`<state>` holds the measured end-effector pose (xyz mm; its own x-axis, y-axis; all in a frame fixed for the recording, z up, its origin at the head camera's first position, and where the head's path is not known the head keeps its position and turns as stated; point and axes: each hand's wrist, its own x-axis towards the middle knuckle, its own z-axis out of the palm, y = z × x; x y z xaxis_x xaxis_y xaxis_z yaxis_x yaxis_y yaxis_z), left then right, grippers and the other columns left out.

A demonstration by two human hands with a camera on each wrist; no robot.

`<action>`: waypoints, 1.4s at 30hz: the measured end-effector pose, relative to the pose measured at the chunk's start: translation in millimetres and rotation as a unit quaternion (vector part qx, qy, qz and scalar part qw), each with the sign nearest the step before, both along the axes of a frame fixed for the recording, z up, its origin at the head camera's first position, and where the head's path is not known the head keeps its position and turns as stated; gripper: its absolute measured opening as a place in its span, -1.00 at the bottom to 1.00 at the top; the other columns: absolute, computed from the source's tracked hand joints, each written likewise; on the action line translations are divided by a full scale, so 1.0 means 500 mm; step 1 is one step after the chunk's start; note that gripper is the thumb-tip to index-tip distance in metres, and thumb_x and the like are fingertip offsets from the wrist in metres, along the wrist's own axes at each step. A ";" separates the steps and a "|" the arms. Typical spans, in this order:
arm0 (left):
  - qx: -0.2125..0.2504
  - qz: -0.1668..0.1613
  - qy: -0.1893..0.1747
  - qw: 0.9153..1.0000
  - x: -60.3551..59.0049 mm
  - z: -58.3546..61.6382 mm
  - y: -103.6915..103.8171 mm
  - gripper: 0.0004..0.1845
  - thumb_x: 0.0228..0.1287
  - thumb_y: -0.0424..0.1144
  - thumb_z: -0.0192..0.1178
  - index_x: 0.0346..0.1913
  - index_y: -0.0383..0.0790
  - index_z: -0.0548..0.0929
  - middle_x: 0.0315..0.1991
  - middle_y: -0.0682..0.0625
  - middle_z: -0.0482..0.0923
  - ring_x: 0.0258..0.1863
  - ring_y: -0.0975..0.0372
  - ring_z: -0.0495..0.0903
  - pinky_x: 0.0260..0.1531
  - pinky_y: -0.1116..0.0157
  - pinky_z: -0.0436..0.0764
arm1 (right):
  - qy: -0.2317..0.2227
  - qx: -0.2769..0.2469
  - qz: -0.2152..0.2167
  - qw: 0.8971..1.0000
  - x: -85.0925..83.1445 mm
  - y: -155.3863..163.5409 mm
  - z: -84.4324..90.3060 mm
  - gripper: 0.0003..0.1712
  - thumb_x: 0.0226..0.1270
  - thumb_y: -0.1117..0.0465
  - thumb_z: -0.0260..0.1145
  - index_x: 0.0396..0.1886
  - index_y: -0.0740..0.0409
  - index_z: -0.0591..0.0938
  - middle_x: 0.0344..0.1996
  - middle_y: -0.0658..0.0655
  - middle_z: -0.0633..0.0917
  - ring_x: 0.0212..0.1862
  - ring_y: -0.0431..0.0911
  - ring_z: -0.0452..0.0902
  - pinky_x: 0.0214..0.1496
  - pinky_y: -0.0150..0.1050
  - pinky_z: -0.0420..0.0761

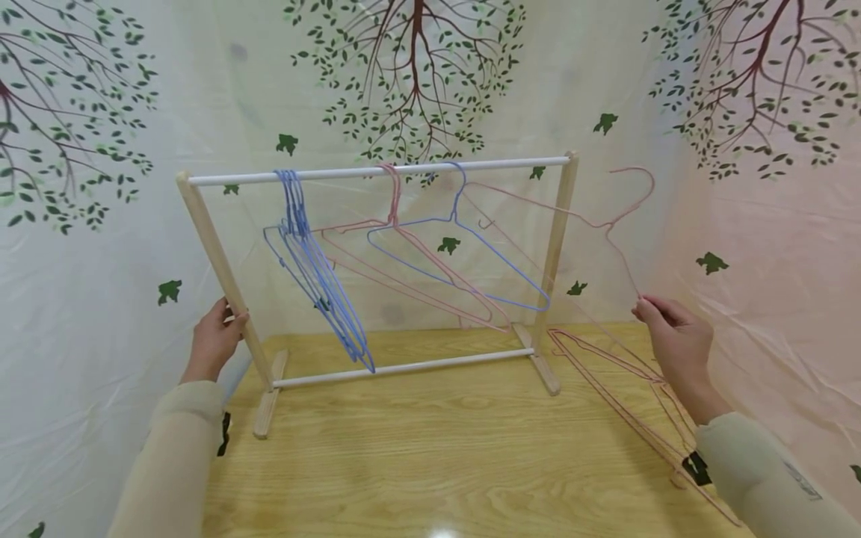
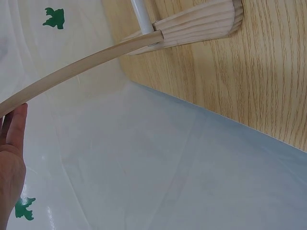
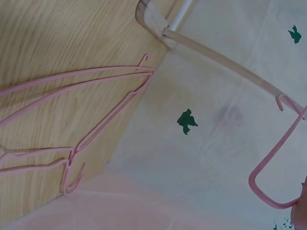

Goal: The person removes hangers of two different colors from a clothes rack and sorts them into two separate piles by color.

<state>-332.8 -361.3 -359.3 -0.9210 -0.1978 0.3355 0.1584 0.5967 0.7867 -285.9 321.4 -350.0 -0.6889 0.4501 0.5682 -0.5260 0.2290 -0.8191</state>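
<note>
Pink hanger (image 1: pixel 608 220) hangs in the air to the right of the rack (image 1: pixel 558 246), clear of the top rail (image 1: pixel 377 171), and I see my right hand (image 1: pixel 676 340) pinching its lower wire between thumb and fingertips. The hook points up and away from me, well above the pinch, so the hanger stands tilted over my hand rather than dangling below it. In the right wrist view its pink wire (image 3: pixel 276 167) curves close to the lens, with the rack's right post behind it. My right forearm comes in from the lower right, wrist raised above the table (image 1: pixel 437 448), and under it lie more pink hangers (image 1: pixel 625 388) flat on the wood near the table's right edge.

My left hand (image 1: pixel 215 336) grips the rack's left post (image 1: pixel 218 269) low down, fingers curled round the wood; the left wrist view shows only the thumb side (image 2: pixel 12 158) beside that post. On the rail hang a tight bunch of blue hangers (image 1: pixel 316 276), then pink ones (image 1: pixel 403 261) and a single blue one (image 1: pixel 471 254).
</note>
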 end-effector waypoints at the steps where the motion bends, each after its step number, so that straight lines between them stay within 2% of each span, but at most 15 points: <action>1: 0.001 0.000 -0.001 1.000 0.000 -0.001 0.000 -0.43 0.57 -0.28 -0.05 0.52 -0.39 0.13 0.30 -0.50 0.32 0.20 -0.27 0.45 0.03 -0.01 0.64 | 0.015 -0.019 0.011 1.000 0.005 0.004 -0.002 -0.75 0.26 0.39 0.41 -0.13 0.50 0.71 -0.44 -0.06 0.78 -0.39 -0.31 0.70 -0.23 -0.56 0.64; 5: 0.000 -0.002 -0.004 1.000 -0.002 -0.001 -0.001 -0.42 0.57 -0.27 -0.06 0.52 -0.37 0.11 0.31 -0.49 0.31 0.21 -0.27 0.44 0.06 -0.08 0.60 | 0.069 -0.057 0.032 0.996 0.027 0.017 -0.010 -0.76 0.21 0.47 0.41 -0.16 0.60 0.68 -0.45 -0.02 0.78 -0.40 -0.26 0.72 -0.21 -0.54 0.65; 10: 0.001 -0.004 -0.003 1.000 -0.006 0.000 -0.004 -0.44 0.58 -0.26 -0.07 0.51 -0.37 0.14 0.32 -0.47 0.31 0.21 -0.25 0.44 0.08 -0.10 0.58 | 0.112 -0.058 0.003 0.992 0.054 0.028 -0.014 -0.78 0.20 0.50 0.40 -0.20 0.63 0.68 -0.47 -0.01 0.78 -0.40 -0.26 0.72 -0.20 -0.55 0.64; 16: 0.007 -0.006 -0.008 1.000 -0.008 0.002 -0.008 -0.42 0.58 -0.26 -0.08 0.52 -0.38 0.11 0.33 -0.48 0.29 0.22 -0.26 0.43 0.10 -0.11 0.56 | 0.186 -0.093 0.023 0.978 0.076 0.038 -0.014 -0.75 0.16 0.57 0.39 -0.24 0.76 0.61 -0.47 0.10 0.78 -0.42 -0.19 0.72 -0.17 -0.46 0.68; 20: 0.006 -0.006 -0.009 1.000 -0.010 0.001 -0.011 -0.42 0.58 -0.26 -0.09 0.53 -0.39 0.09 0.32 -0.48 0.29 0.22 -0.26 0.43 0.10 -0.10 0.57 | 0.198 -0.121 0.007 0.973 0.091 0.046 -0.009 -0.79 0.13 0.57 0.41 -0.26 0.71 0.64 -0.49 0.14 0.77 -0.44 -0.16 0.72 -0.17 -0.45 0.69; 25: 0.008 -0.009 -0.012 1.000 -0.012 0.000 -0.017 -0.42 0.57 -0.28 -0.09 0.53 -0.38 0.09 0.33 -0.49 0.29 0.23 -0.27 0.42 0.10 -0.11 0.56 | 0.197 -0.153 -0.044 0.967 0.110 0.056 0.000 -0.82 0.13 0.54 0.42 -0.29 0.65 0.68 -0.53 0.14 0.76 -0.46 -0.16 0.71 -0.21 -0.44 0.70; 30: 0.013 -0.013 -0.014 1.000 -0.011 -0.001 -0.020 -0.42 0.57 -0.28 -0.09 0.54 -0.37 0.08 0.34 -0.48 0.28 0.24 -0.27 0.41 0.11 -0.10 0.56 | 0.221 -0.179 -0.077 0.956 0.125 0.068 -0.001 -0.76 0.11 0.52 0.44 -0.29 0.71 0.65 -0.57 0.16 0.74 -0.49 -0.14 0.69 -0.26 -0.42 0.71; 32: 0.013 -0.015 -0.012 1.000 -0.007 -0.001 -0.019 -0.42 0.58 -0.28 -0.09 0.53 -0.37 0.08 0.34 -0.48 0.28 0.24 -0.27 0.41 0.11 -0.10 0.56 | 0.222 -0.190 -0.085 0.953 0.130 0.078 -0.005 -0.73 0.10 0.51 0.45 -0.29 0.73 0.63 -0.58 0.16 0.73 -0.51 -0.14 0.69 -0.27 -0.42 0.71; 35: 0.009 -0.015 -0.007 1.000 -0.002 -0.002 -0.018 -0.42 0.58 -0.28 -0.08 0.53 -0.37 0.09 0.33 -0.48 0.29 0.23 -0.27 0.42 0.10 -0.11 0.56 | 0.197 -0.192 -0.101 0.956 0.140 0.092 -0.014 -0.74 0.11 0.49 0.45 -0.26 0.67 0.67 -0.57 0.13 0.73 -0.51 -0.16 0.68 -0.27 -0.46 0.69; 39: 0.005 -0.014 -0.004 1.000 0.005 -0.001 -0.016 -0.42 0.57 -0.27 -0.07 0.53 -0.37 0.11 0.31 -0.48 0.31 0.22 -0.26 0.44 0.09 -0.09 0.57 | 0.121 -0.154 -0.128 0.972 0.155 0.111 -0.035 -0.83 0.19 0.45 0.41 -0.24 0.50 0.74 -0.55 0.00 0.73 -0.47 -0.25 0.67 -0.25 -0.56 0.65; 42: 0.004 -0.014 -0.003 1.000 0.012 0.000 -0.015 -0.43 0.57 -0.27 -0.07 0.52 -0.38 0.12 0.31 -0.48 0.32 0.21 -0.25 0.45 0.07 -0.06 0.59 | 0.049 -0.088 -0.161 0.982 0.163 0.125 -0.056 -0.83 0.26 0.41 0.38 -0.19 0.42 0.76 -0.54 -0.16 0.73 -0.45 -0.36 0.66 -0.25 -0.62 0.60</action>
